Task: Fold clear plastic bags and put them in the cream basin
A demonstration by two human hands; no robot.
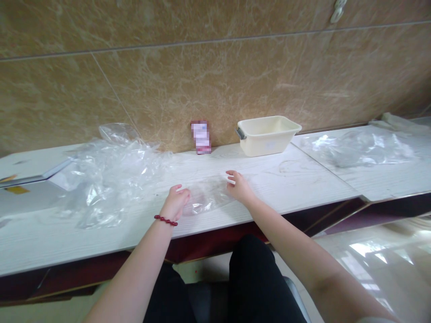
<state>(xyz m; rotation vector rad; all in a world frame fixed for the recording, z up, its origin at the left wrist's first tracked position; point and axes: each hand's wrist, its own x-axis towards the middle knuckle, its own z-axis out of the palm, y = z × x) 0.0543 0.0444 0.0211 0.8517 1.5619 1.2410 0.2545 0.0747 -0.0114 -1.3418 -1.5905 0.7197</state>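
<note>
A clear plastic bag (pixel 207 197) lies stretched out on the white wood-grain table in front of me, between my two hands. At its left end, my left hand (pixel 175 202) has its fingers bent in and closed on the edge, with a red beaded bracelet (pixel 166 220) around the wrist. My right hand (pixel 239 186) is over the bag's right end, its fingers apart and slightly curved. Just how the right fingertips touch the film is hard to make out.
A heap of crumpled clear bags (pixel 111 175) lies on the left, beside a white box (pixel 30 179). Against the tiled wall are a phone-like object with a blurred face (pixel 201 137) and a cream plastic bin (pixel 266 139). More clear plastic (pixel 363 150) spreads at right.
</note>
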